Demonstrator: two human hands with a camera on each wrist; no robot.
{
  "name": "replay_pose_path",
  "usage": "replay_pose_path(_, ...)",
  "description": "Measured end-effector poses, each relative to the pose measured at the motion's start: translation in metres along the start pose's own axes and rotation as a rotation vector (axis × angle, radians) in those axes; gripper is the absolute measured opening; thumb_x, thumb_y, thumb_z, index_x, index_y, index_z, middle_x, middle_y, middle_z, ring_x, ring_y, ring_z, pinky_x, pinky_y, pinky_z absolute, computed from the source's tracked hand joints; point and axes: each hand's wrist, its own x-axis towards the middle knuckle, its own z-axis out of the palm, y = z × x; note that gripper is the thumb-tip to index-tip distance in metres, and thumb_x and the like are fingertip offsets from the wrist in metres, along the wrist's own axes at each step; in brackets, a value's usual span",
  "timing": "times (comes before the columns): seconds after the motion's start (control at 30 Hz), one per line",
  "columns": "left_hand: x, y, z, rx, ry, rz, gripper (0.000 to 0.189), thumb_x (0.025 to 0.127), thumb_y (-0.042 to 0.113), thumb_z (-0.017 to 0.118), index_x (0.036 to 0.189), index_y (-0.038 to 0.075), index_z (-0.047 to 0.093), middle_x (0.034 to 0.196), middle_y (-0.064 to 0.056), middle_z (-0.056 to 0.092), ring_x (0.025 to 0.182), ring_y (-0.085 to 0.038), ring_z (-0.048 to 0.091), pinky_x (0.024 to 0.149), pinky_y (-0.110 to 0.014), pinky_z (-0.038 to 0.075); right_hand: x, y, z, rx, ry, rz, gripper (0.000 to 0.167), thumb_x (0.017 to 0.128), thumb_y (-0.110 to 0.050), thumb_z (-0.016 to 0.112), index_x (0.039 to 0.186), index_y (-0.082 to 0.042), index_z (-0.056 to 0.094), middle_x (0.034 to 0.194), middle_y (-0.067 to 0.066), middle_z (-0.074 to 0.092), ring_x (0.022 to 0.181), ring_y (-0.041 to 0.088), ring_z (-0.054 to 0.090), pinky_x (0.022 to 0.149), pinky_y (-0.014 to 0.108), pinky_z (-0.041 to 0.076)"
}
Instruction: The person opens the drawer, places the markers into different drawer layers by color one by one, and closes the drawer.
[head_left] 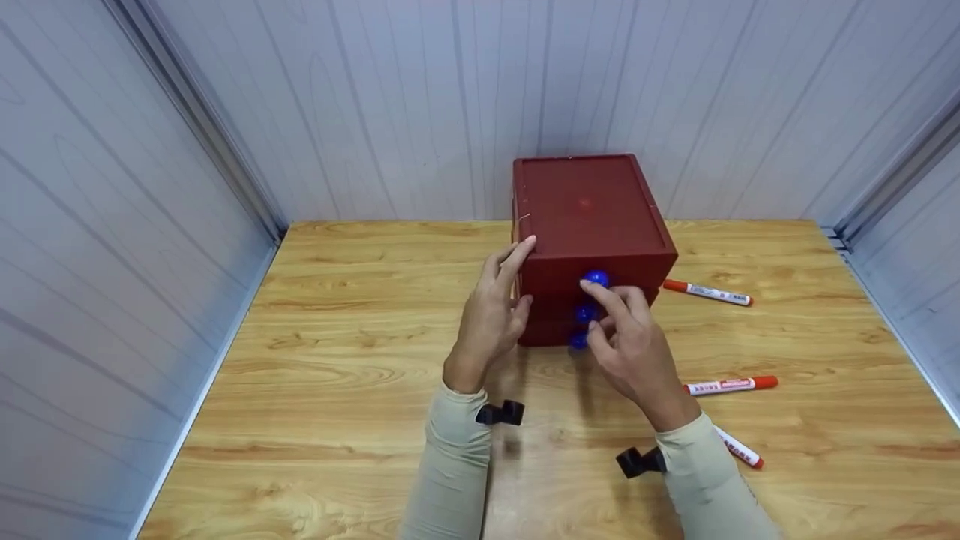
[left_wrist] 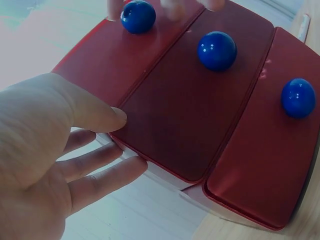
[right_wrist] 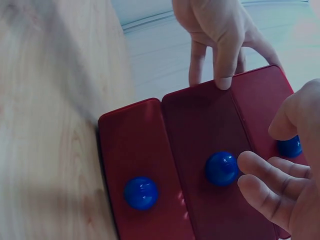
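A dark red drawer box (head_left: pixel 592 206) stands on the wooden table, its front fitted with three blue ball knobs: a top knob (head_left: pixel 596 278), a middle knob (left_wrist: pixel 217 51) and a bottom knob (right_wrist: pixel 140 193). Against the box's left front corner rests my left hand (head_left: pixel 487 315), its thumb at the front edge and its fairly straight fingers along the side. My right hand (head_left: pixel 634 349) is before the drawer fronts with its fingers spread. One fingertip overlaps the top knob in the head view. In the right wrist view, two fingertips (right_wrist: pixel 250 172) come close to the middle knob.
Right of the box lies a red-capped marker (head_left: pixel 709 292). Nearer, a second marker (head_left: pixel 731 385) and a third marker (head_left: pixel 739 448) lie beside my right forearm, which partly covers them. Pale panel walls (head_left: pixel 420 97) enclose the wooden table (head_left: pixel 360 337) behind and at both sides.
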Motion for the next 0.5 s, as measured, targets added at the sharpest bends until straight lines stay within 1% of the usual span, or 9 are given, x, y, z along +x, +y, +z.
replay_pose_path(0.03,0.0,0.0,0.0,0.008,0.001,0.004,0.089,0.081,-0.01,0.068,0.155,0.028,0.035,0.145,-0.011,0.046,0.069,-0.017,0.055,0.058,-0.027,0.049,0.001,0.0,-0.001,-0.001,-0.005,0.002,0.06,0.087,0.001,0.066,0.142,-0.02,0.057,0.114,0.016,0.053,0.073,0.009,0.058,0.06,0.03,0.05)
replay_pose_path(0.1,0.0,-0.001,0.001,0.022,0.002,0.01,0.091,0.081,-0.009,0.07,0.155,0.028,0.034,0.145,-0.011,0.045,0.075,-0.019,0.056,0.061,-0.03,0.05,0.004,-0.001,-0.001,0.0,-0.015,0.005,0.061,0.087,0.001,0.066,0.143,-0.019,0.055,0.115,0.016,0.053,0.073,0.009,0.058,0.06,0.03,0.05)
replay_pose_path(0.17,0.0,-0.002,0.002,0.031,0.001,0.014,0.093,0.08,-0.009,0.071,0.156,0.028,0.032,0.146,-0.011,0.045,0.084,-0.021,0.058,0.064,-0.033,0.051,0.007,-0.001,-0.002,0.0,-0.027,0.009,0.062,0.087,0.0,0.066,0.145,-0.018,0.053,0.115,0.017,0.053,0.073,0.01,0.059,0.06,0.031,0.05)
replay_pose_path(0.27,-0.001,-0.003,0.003,0.034,-0.003,0.018,0.095,0.079,-0.009,0.072,0.157,0.028,0.03,0.146,-0.011,0.044,0.101,-0.024,0.059,0.072,-0.035,0.053,0.01,-0.001,-0.002,-0.007,-0.043,0.018,0.063,0.088,-0.001,0.066,0.147,-0.016,0.051,0.116,0.017,0.053,0.075,0.011,0.059,0.061,0.032,0.05)
replay_pose_path(0.33,-0.001,-0.004,0.002,0.029,-0.003,0.02,0.095,0.079,-0.01,0.072,0.157,0.027,0.03,0.145,-0.011,0.044,0.106,-0.024,0.058,0.076,-0.035,0.053,0.011,-0.001,-0.002,-0.011,-0.052,0.028,0.061,0.089,-0.002,0.065,0.147,-0.015,0.051,0.117,0.017,0.054,0.075,0.012,0.058,0.062,0.033,0.05)
replay_pose_path(0.4,-0.001,-0.004,0.002,0.019,-0.004,0.025,0.095,0.079,-0.011,0.072,0.156,0.026,0.031,0.145,-0.011,0.044,0.109,-0.024,0.057,0.077,-0.034,0.053,0.013,-0.001,-0.002,-0.012,-0.058,0.042,0.059,0.09,-0.003,0.065,0.146,-0.014,0.052,0.117,0.016,0.054,0.077,0.013,0.058,0.064,0.033,0.05)
replay_pose_path(0.5,0.0,-0.004,0.0,-0.001,-0.015,0.027,0.096,0.078,-0.014,0.072,0.156,0.026,0.032,0.146,-0.011,0.043,0.109,-0.022,0.055,0.073,-0.031,0.052,0.013,-0.002,-0.002,-0.009,-0.058,0.052,0.057,0.089,-0.004,0.065,0.145,-0.013,0.053,0.118,0.015,0.055,0.077,0.012,0.058,0.064,0.033,0.05)
